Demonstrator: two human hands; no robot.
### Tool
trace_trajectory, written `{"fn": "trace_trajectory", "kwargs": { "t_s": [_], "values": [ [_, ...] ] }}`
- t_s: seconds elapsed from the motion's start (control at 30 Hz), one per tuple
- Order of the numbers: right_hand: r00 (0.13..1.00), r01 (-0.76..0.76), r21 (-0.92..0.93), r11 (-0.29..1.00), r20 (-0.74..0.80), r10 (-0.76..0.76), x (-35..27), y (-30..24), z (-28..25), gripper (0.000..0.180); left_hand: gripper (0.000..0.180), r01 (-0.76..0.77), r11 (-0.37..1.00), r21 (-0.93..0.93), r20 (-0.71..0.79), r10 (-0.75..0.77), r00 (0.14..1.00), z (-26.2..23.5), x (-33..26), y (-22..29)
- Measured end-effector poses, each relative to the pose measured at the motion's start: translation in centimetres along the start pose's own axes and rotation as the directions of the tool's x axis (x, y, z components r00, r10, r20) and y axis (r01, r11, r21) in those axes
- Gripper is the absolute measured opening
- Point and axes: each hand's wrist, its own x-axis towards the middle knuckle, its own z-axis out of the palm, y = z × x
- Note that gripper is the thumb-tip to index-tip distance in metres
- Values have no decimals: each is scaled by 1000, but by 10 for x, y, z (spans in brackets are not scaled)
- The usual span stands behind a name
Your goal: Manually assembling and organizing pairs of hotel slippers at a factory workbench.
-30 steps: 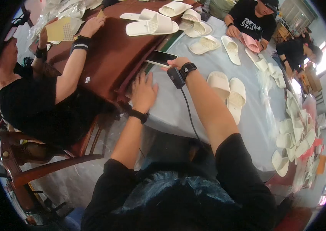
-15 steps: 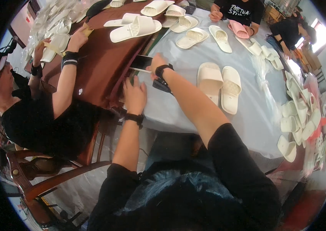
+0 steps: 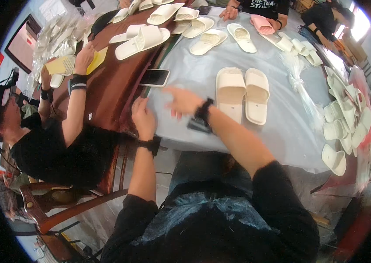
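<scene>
Now we see the pale grey tablecloth point(image 3: 203, 74) as landmark: on it a cream foam slipper pair point(image 3: 242, 94) lies side by side, long axes running away from us, toes far. Our right hand point(image 3: 181, 101), fingers spread, has swung left toward the flat dark phone point(image 3: 154, 77); our left hand point(image 3: 143, 117) rests curled at the cloth's near-left edge.
</scene>
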Motion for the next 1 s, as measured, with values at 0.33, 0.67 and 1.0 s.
{"fn": "trace_trajectory", "kwargs": {
  "t_s": [0.33,0.67,1.0],
  "values": [
    [973,154,57,986,-181,-142,-229,75,-3,37,24,-134,931,-340,504,301,809,-29,21,150],
    [685,123,364,923,-704,187,-322,114,-2,27,58,-447,705,-550,529,709,467,102,77,238],
    [584,29,333,942,-771,254,-357,130,2,24,74,-408,854,-323,806,474,355,172,62,235]
  ]
}}
